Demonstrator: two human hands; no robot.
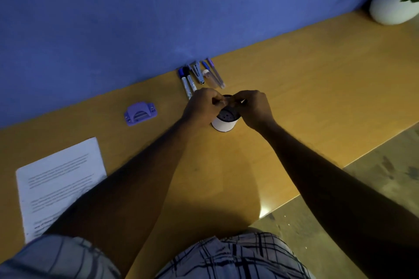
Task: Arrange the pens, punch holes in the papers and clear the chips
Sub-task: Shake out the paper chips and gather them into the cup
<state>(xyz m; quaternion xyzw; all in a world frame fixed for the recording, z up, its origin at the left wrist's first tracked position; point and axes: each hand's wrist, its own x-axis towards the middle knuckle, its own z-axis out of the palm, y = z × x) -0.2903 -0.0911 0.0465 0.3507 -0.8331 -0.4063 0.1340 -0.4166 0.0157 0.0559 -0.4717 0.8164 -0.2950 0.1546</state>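
A white cup (224, 123) with a dark inside stands on the wooden desk (306, 88); pale chips lie in its bottom. My left hand (201, 105) and my right hand (254, 106) hover over its rim with fingertips pinched together; what they pinch is too small to tell. Behind the cup, along the blue wall, lie two markers (187, 80), a stapler-like tool (197, 71) and several pens (214, 73) side by side. A purple hole punch (140, 113) sits to the left. Printed papers (59, 179) lie at the near left, partly under my left forearm.
A white plant pot (392, 2) with green leaves stands at the far right corner. The desk's front edge runs diagonally at right, with grey floor (362, 188) beyond it. My checked shorts fill the bottom.
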